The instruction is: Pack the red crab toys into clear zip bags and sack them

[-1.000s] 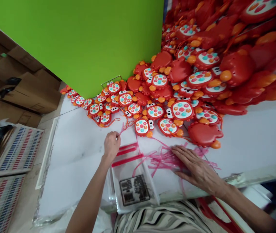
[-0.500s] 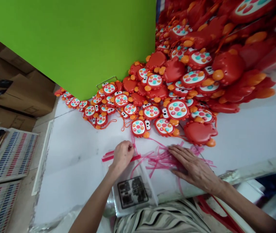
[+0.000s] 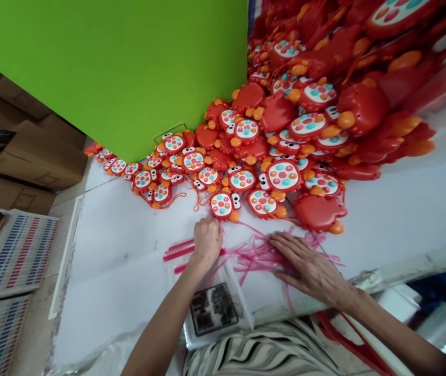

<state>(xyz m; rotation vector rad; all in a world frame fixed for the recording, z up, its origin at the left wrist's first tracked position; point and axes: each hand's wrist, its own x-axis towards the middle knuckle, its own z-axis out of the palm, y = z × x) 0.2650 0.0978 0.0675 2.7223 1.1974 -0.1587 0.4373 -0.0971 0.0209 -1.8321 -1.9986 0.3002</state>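
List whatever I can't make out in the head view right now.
Head view:
Whether the left hand holds anything: its back hides the fingers.
Pink strips under the right hand: covered by it.
Dark printed panel: text too small.
Red toys, upper right: cut off by the top edge.

Forearms bare; fingers bare; garment cream and grey, wavy black stripes, fabric creased.
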